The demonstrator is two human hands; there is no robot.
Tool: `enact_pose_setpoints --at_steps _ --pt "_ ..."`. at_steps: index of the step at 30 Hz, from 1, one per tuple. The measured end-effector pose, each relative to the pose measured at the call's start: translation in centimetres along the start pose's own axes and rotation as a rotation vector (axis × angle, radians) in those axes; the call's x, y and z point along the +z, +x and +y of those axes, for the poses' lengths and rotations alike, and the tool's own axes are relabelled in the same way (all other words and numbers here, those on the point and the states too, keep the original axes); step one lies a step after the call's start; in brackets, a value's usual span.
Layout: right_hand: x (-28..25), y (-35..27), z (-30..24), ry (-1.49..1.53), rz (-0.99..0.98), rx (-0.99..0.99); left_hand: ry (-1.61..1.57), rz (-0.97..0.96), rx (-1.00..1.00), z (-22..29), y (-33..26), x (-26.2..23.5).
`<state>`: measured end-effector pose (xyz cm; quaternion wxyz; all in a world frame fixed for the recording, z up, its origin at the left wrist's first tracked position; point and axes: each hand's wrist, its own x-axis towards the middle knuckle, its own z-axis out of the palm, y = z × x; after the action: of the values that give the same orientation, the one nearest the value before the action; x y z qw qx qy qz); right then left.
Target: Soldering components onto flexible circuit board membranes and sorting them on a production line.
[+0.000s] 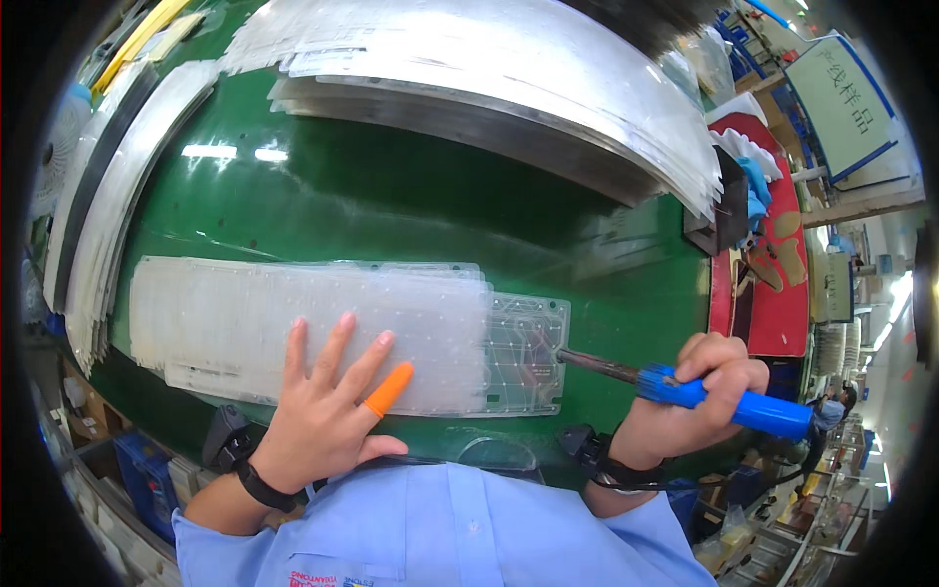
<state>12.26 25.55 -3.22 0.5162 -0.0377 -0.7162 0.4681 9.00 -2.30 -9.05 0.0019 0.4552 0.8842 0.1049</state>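
Observation:
A layered stack of translucent plastic sheets [225, 313] lies across the green table. At its right end a clear sheet with fine printed traces [526, 328] sticks out from under the frosted ones. My left hand [328, 416] rests on the stack, palm down with fingers spread; an orange finger cot [389, 389] covers the index finger. In my right hand [699, 396] is a soldering iron [773, 413] with a blue handle, its fingers wrapped round the grip. The dark metal shaft points left, and its tip is at the clear sheet's right part, apparently touching it.
A large fanned pile of shiny sheets [509, 59] spans the far side of the green table [411, 196]. More sheets [147, 157] stand along the left edge. At the right are a dark box [719, 210] and a red board [782, 313]. A cable trails from the iron's handle.

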Motion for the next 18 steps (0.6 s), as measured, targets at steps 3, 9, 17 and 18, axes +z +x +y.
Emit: enact_pose_setpoints --at_steps 3,9,17,18 --pt "0.6 -0.2 0.1 0.017 -0.082 0.035 -0.008 -0.006 -0.011 0.0 -0.3 0.2" --pt "1.0 -0.4 -0.1 -0.002 -0.108 0.073 -0.047 0.023 -0.026 0.0 -0.4 0.3" --pt "1.8 -0.8 -0.5 -0.042 -0.163 0.021 -0.085 0.063 -0.024 0.6 0.6 -0.5" --pt "1.7 -0.8 -0.4 -0.039 -0.161 0.022 -0.099 0.054 0.030 0.9 1.3 -0.7"
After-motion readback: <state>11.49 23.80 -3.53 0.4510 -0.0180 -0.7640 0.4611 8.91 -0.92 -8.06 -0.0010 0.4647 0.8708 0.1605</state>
